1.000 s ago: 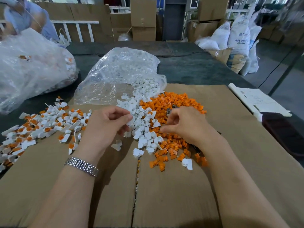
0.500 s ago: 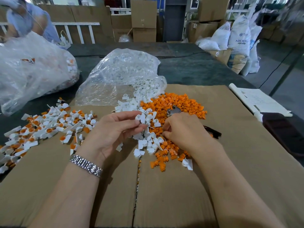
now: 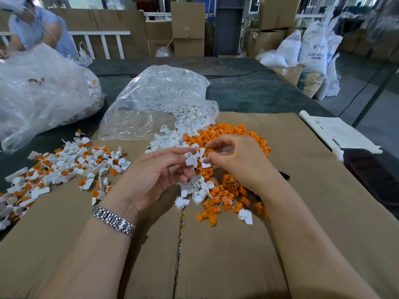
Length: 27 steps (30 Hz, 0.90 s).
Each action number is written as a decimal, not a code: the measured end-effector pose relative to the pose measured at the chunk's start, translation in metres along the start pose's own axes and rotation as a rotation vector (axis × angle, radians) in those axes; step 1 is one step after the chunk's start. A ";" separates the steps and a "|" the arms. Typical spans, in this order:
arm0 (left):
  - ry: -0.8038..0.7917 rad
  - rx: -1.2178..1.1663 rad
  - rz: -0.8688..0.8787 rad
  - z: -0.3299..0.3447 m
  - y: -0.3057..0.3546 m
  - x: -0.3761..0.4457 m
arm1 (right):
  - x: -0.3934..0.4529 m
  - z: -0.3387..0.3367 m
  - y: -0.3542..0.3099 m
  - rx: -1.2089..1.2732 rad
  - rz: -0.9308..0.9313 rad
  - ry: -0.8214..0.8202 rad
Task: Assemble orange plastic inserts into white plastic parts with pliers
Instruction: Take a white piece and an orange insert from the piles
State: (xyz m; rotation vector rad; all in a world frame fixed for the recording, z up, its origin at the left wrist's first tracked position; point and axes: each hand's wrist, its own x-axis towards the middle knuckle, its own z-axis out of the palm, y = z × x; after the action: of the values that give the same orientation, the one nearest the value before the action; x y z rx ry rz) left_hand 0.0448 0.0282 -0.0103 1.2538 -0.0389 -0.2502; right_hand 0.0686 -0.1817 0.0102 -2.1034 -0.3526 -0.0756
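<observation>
a flattened cardboard sheet is spread over a dark table, with two clear bags behind. one white part is pinched by the left hand; the right hand is curled, its contents hidden. three loose piles are seen: orange inserts, white parts, assembled pieces.

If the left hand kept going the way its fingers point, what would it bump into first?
Probably the right hand: the left hand, pinching a white part, points right toward it. Depth is hard to judge.
</observation>
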 end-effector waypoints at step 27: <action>0.010 -0.064 0.122 0.011 0.003 -0.006 | -0.011 0.002 -0.015 0.111 -0.213 -0.101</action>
State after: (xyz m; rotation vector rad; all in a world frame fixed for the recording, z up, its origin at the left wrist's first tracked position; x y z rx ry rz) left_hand 0.0379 0.0196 -0.0037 1.1840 -0.0975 -0.1380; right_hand 0.0539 -0.1745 0.0193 -1.9580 -0.6268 -0.0734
